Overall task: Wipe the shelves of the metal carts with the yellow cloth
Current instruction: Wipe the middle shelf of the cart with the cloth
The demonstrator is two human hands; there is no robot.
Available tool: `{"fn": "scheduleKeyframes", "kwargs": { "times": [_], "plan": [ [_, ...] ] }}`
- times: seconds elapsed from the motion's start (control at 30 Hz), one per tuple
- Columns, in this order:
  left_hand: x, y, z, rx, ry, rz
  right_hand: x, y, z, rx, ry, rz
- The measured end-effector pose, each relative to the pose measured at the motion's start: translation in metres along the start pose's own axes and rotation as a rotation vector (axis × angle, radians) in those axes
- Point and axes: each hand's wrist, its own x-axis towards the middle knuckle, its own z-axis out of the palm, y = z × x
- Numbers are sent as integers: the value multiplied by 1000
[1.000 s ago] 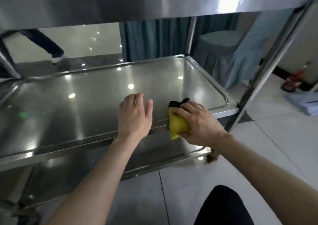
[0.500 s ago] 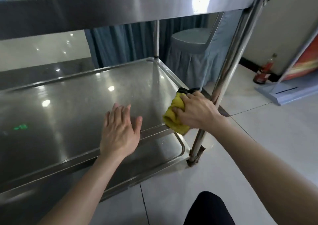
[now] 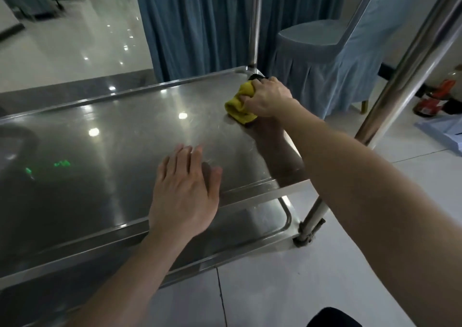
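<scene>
Our right hand presses the yellow cloth into the far right corner of the metal cart's shelf, grip closed round the wad. Our left hand lies flat, fingers straight, near the front rim. Soft and light, the cloth seems best held bunched from above, and it should slide easily over slick steel.

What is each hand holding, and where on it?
The right hand grips the bunched yellow cloth by its right side, pressing it on the shiny metal cart shelf. The left hand holds nothing, flat on that shelf.
</scene>
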Motion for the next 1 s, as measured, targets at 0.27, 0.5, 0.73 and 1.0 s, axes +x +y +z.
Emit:
{"fn": "scheduleKeyframes", "kwargs": {
  "times": [0.27,0.5,0.73,1.0],
  "plan": [
    [3,0,6,-27,18,-5,-111,25,-9,13,11,-31],
    [-10,-2,-2,-63,11,20,-238,38,-24,43,40,-68],
    [-22,-9,-11,-309,245,43,-290,8,-13,153,74,-152],
    [-84,-111,-60,-375,387,28,-294,-128,4,96,10,-410]
  ]
}}
